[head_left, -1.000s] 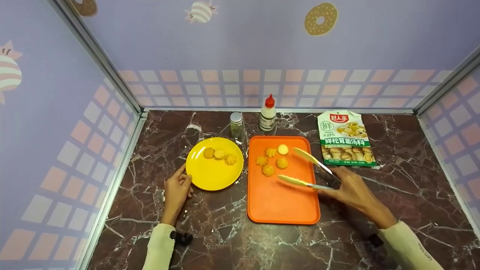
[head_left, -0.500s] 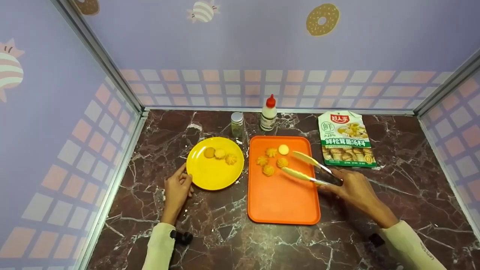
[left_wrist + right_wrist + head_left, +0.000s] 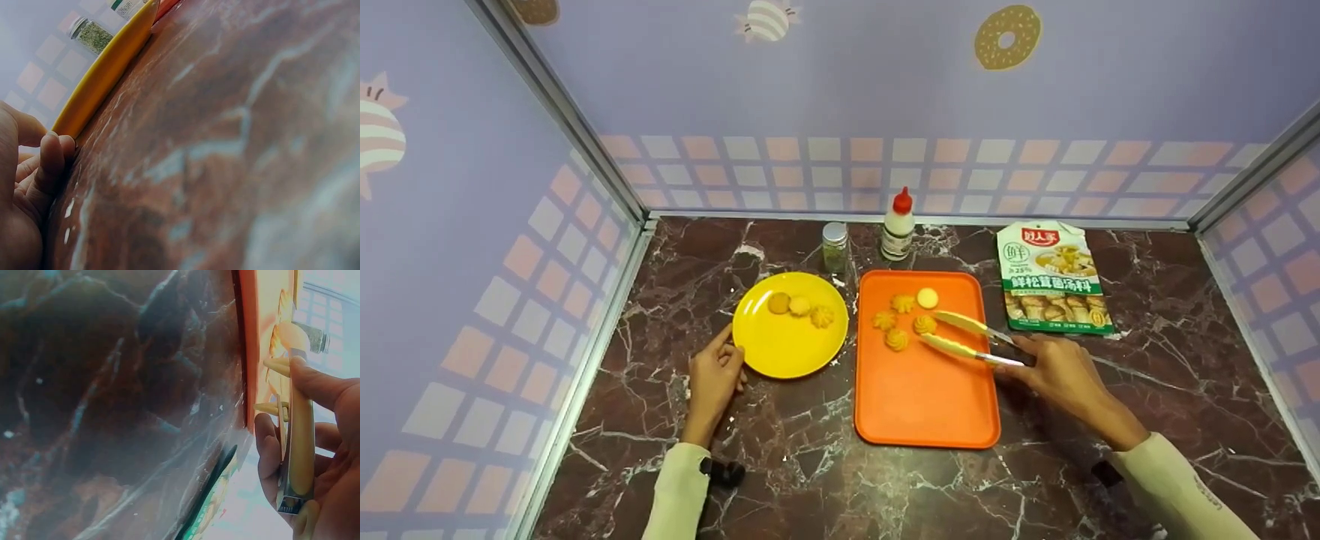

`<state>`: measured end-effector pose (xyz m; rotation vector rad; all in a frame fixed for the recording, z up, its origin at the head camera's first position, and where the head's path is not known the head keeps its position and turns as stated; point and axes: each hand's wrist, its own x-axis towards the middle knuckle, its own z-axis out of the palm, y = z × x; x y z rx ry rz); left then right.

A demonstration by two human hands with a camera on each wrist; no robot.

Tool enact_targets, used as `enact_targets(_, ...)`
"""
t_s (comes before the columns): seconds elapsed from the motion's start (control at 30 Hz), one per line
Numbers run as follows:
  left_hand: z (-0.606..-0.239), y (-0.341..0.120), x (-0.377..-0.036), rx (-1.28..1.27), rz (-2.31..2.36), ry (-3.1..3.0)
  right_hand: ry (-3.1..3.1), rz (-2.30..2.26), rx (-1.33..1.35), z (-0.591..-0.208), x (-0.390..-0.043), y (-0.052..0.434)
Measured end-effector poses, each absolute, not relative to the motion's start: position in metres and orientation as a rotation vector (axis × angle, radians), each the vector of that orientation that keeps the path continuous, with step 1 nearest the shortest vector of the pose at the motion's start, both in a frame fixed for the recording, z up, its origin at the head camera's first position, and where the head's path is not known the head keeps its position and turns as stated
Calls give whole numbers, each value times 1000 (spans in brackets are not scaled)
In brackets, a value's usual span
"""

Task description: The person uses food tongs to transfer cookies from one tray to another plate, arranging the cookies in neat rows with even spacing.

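Note:
My left hand [image 3: 714, 377] pinches the near-left rim of a yellow plate [image 3: 787, 354], thumb and fingertips at its edge in the left wrist view. Three cookies [image 3: 799, 306] lie in a row towards the plate's back. In my right hand [image 3: 1063, 381] is a pair of tongs [image 3: 954, 346] with yellow tips, gripped over the right edge of an orange tray [image 3: 922, 405]. The tong tips stand apart, on either side of a swirled cookie [image 3: 924, 324]. Beside it on the tray are several more piped cookies [image 3: 896, 340] and a pale round one [image 3: 928, 298].
Behind the plate and tray stand a glass jar of green herbs [image 3: 835, 251] and a red-capped bottle [image 3: 897, 229]. A printed food pouch [image 3: 1054, 281] lies right of the tray. Patterned walls [image 3: 840, 82] enclose the dark marble counter [image 3: 810, 480] at the back and sides.
The tongs have moved left over the tray, and their tips have come closer together around the swirled cookie. My left hand and the plate have stayed in place.

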<state>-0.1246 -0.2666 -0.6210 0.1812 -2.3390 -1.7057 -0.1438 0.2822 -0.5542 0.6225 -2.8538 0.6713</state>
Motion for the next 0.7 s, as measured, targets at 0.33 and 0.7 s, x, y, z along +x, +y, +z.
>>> enact_targets(0.33,-622,-267,-124,176,-1709,-2338,-2897,621,652,-549,-152,277)
enact_targets(0.7,-621,-266,-125,193,-1708,-2344,-2882,610,674,-549,-156,272)
